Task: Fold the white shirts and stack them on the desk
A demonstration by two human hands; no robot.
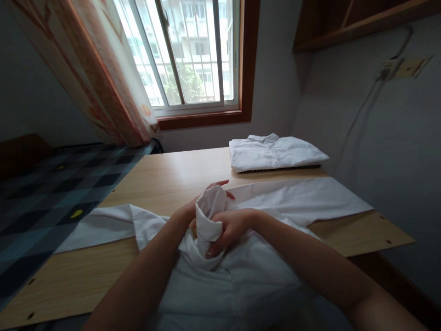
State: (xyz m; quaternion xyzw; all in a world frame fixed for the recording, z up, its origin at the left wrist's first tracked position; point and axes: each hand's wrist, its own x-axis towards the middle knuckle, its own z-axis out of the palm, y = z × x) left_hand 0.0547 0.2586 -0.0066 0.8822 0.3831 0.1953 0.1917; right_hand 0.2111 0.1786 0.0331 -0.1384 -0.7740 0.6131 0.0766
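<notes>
A white shirt (285, 200) lies spread across the wooden table (161, 177), sleeves out to both sides. Its collar part (208, 216) is bunched up between my hands at the middle. My right hand (229, 230) is closed round the bunched collar from the right. My left hand (193, 209) sits behind the cloth on the left, its fingertips showing above the fold, gripping the same fabric.
A second white shirt (272, 154), folded, rests on a dark flat board at the table's far right. A checked bed cover (51, 193) lies to the left. A window and curtain are behind; a wall with a socket and cable is to the right.
</notes>
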